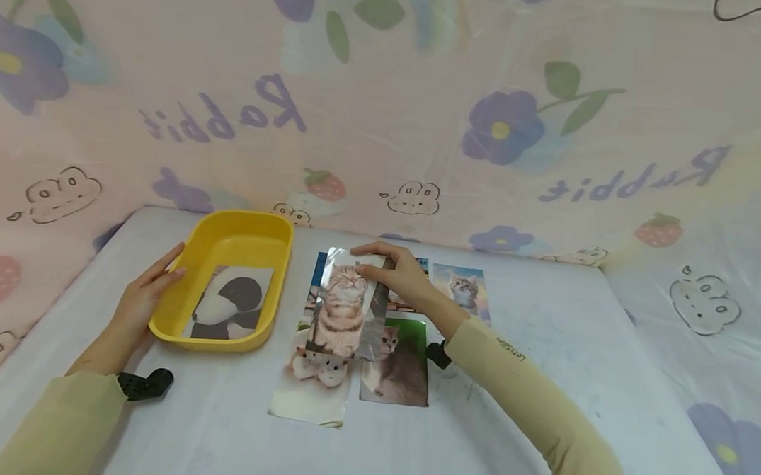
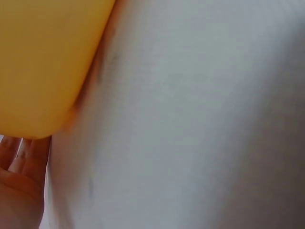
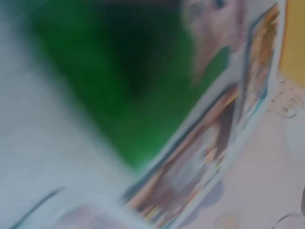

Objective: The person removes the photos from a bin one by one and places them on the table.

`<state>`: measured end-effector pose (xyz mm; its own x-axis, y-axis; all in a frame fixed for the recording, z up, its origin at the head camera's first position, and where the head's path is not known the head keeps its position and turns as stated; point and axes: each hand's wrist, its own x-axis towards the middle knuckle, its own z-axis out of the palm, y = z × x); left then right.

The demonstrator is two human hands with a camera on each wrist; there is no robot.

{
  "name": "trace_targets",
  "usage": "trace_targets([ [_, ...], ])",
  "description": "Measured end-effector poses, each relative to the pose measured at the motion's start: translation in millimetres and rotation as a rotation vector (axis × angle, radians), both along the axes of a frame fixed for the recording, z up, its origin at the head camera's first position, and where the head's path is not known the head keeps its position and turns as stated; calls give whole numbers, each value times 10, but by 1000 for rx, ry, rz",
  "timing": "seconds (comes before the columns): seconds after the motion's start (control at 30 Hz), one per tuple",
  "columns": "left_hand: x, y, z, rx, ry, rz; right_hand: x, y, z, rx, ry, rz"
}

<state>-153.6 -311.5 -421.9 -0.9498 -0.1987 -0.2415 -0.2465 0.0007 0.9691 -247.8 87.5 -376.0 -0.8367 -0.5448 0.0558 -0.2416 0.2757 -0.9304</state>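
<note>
My left hand [image 1: 138,301] holds the left side of a yellow plastic tray [image 1: 241,226], its thumb by the rim; in the left wrist view its fingers lie against the tray's underside [image 2: 43,71]. A black, white and grey photo card [image 1: 214,308] lies inside the tray. My right hand [image 1: 410,278] pinches the top of a photo card of an orange striped cat [image 1: 339,310], held over other cards. Under it and beside it show a card with small white animals [image 1: 309,401], a cat card with green background [image 1: 396,380] and a kitten card [image 1: 464,292].
The cards lie on a white-covered table [image 1: 219,429], right of the tray. More card edges show behind my right hand. A pink printed curtain [image 1: 360,123] hangs along the table's back and sides. Each wrist bears a black device [image 1: 147,384].
</note>
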Motion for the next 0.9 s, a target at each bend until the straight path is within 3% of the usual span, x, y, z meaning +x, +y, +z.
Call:
trace_targets([
  [0.37, -7, -2, -6, 42, 7, 7, 67, 629, -169, 197, -28, -55],
  [0.9, -18, -40, -35, 120, -4, -4, 355, 1341, -301, 237, -80, -25],
])
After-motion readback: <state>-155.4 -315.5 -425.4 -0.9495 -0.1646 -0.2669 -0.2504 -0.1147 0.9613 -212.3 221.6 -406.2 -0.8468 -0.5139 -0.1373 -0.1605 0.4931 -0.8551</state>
